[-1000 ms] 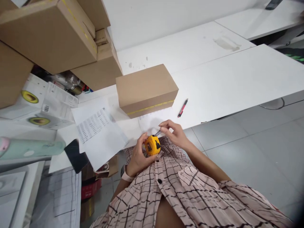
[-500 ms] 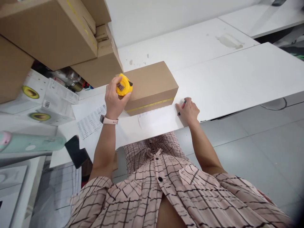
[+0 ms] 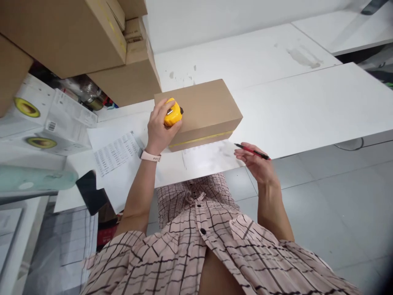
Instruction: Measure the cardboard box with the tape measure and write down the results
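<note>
My left hand (image 3: 161,127) is closed around a yellow tape measure (image 3: 173,114), over the left end of a brown cardboard box (image 3: 205,106). A yellow line, perhaps the tape measure's blade, runs along the box's front side; whether it joins the case is hidden. A red and black pen (image 3: 253,151) lies across the fingers of my right hand (image 3: 259,164), its dark tip pointing left. That hand is raised by the table's front edge, right of the box. In front of the box lies a white sheet with handwriting (image 3: 204,157), partly tucked against it.
A printed sheet (image 3: 116,153) lies left of my left wrist, with a black phone-like object (image 3: 94,194) beside it. Large cardboard boxes (image 3: 129,67) are stacked at back left. White boxes with avocado pictures (image 3: 66,123) and a mint-green bottle (image 3: 39,178) stand at the left.
My right hand has lifted off the table, moved toward me and to the right, and turned with the pen. The view has shifted slightly; my left hand keeps the tape measure at the box.
</note>
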`<action>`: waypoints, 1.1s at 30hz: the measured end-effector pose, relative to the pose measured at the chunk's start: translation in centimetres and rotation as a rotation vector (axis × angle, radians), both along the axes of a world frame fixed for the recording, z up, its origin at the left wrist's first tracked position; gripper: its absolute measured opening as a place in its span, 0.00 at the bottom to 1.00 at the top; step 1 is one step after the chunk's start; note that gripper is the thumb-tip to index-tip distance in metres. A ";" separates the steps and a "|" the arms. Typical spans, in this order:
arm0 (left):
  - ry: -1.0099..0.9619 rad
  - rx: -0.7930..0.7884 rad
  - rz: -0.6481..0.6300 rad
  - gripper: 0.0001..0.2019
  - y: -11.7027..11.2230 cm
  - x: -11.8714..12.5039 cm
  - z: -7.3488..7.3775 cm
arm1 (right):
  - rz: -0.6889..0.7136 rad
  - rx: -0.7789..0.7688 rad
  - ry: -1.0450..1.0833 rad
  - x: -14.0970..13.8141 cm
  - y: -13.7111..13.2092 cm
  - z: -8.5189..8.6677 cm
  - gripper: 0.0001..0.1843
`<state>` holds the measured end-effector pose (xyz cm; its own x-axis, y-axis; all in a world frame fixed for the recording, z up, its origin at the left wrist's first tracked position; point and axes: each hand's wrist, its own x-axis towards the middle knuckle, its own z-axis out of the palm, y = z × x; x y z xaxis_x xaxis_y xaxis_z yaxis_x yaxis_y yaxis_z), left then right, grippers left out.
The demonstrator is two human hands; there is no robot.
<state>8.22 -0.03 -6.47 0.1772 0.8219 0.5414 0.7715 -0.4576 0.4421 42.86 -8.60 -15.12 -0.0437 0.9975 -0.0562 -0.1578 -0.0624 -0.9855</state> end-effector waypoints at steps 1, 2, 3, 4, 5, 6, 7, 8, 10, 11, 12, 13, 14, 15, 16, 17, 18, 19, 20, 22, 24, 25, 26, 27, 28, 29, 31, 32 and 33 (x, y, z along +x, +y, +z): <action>-0.001 0.005 0.005 0.26 -0.2 0.6 -0.1 | 0.077 0.008 0.032 -0.6 -0.9 0.3 0.21; -0.004 0.005 0.014 0.26 -0.3 1.3 -0.2 | 0.153 0.015 0.040 -1.4 -1.6 0.6 0.22; -0.006 0.001 0.022 0.26 -0.4 2.0 -0.2 | 0.222 0.024 0.033 -2.5 -1.9 0.8 0.20; -0.006 -0.009 0.028 0.26 -0.4 2.7 -0.2 | 0.265 0.034 0.017 -3.8 -1.9 0.8 0.18; -0.005 -0.018 0.035 0.26 -0.5 3.2 -0.2 | 0.275 0.047 -0.003 -5.1 -1.7 0.9 0.17; -0.008 -0.021 0.048 0.27 -0.7 3.7 -0.2 | 0.250 0.059 -0.027 -6.4 -1.2 0.8 0.20; -0.018 -0.013 0.070 0.28 -1.1 4.1 -0.3 | 0.191 0.070 -0.050 -7.6 -0.6 0.6 0.24; -0.039 0.006 0.105 0.30 -1.7 4.3 -0.5 | 0.139 0.077 -0.068 -8.6 0.1 0.4 0.26; -0.112 0.079 0.198 0.30 -3.7 4.5 -1.5 | 0.083 0.080 -0.097 -9.9 1.2 -0.2 0.25; -0.154 0.117 0.242 0.29 -5.1 4.5 -2.3 | 0.095 0.074 -0.114 -10.2 1.5 -0.5 0.25; -0.189 0.144 0.270 0.25 -6.8 4.6 -3.4 | 0.127 0.063 -0.131 -10.3 1.8 -0.9 0.24; -0.213 0.164 0.287 0.20 -8.5 4.7 -4.6 | 0.165 0.049 -0.147 -10.3 1.9 -1.2 0.23; -0.206 0.129 0.272 0.16 -10.2 4.8 -5.9 | 0.200 0.033 -0.160 -10.3 1.9 -1.6 0.23; -0.187 0.083 0.230 0.12 -11.8 5.0 -7.2 | 0.222 0.019 -0.174 -10.2 1.9 -2.0 0.22; -0.164 0.037 0.162 0.10 -13.3 5.3 -8.4 | 0.220 0.013 -0.189 -10.3 1.9 -2.3 0.21; -0.139 -0.021 0.099 0.10 -14.4 5.7 -9.5 | 0.197 0.021 -0.204 -10.4 1.9 -2.6 0.20; -0.105 -0.082 0.033 0.11 -15.2 6.2 -10.3 | 0.161 0.043 -0.220 -10.5 1.9 -2.8 0.19; -0.060 -0.148 -0.027 0.13 -15.6 6.7 -10.9 | 0.125 0.074 -0.236 -10.7 2.0 -2.9 0.19; -0.001 -0.217 -0.074 0.16 -15.8 7.1 -11.4 | 0.101 0.106 -0.245 -11.0 2.1 -3.0 0.19; 0.154 -0.340 -0.134 0.25 -15.5 7.9 -11.9 | 0.089 0.143 -0.245 -11.5 2.4 -3.1 0.18; 0.305 -0.417 -0.139 0.32 -15.0 8.4 -12.0 | 0.104 0.139 -0.251 -11.9 2.7 -3.1 0.17; 0.360 -0.433 -0.129 0.32 -14.8 8.6 -12.1 | 0.099 0.132 -0.260 -12.1 2.8 -3.1 0.17; 0.398 -0.438 -0.117 0.32 -14.6 8.7 -12.1 | 0.083 0.128 -0.274 -12.2 2.9 -3.1 0.17; 0.420 -0.435 -0.107 0.31 -14.5 8.8 -12.2 | 0.063 0.130 -0.290 -12.4 3.0 -3.1 0.17; 0.429 -0.426 -0.098 0.31 -14.5 8.8 -12.3 | 0.038 0.135 -0.305 -12.5 3.1 -3.1 0.18; 0.431 -0.417 -0.089 0.30 -14.5 8.9 -12.4 | 0.015 0.141 -0.320 -12.6 3.2 -3.2 0.18; 0.425 -0.403 -0.074 0.30 -14.6 8.9 -12.6 | -0.019 0.145 -0.347 -12.8 3.2 -3.2 0.18; 0.420 -0.399 -0.068 0.30 -14.7 9.0 -12.7 | -0.027 0.145 -0.358 -12.8 3.2 -3.3 0.18; 0.415 -0.396 -0.065 0.30 -14.7 9.0 -12.8 | -0.031 0.144 -0.367 -12.8 3.2 -3.3 0.18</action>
<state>17.20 -14.74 -19.25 0.3660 0.9281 0.0687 0.8926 -0.3710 0.2561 30.03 -5.39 -18.39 -0.0169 0.9968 0.0781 0.2069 0.0799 -0.9751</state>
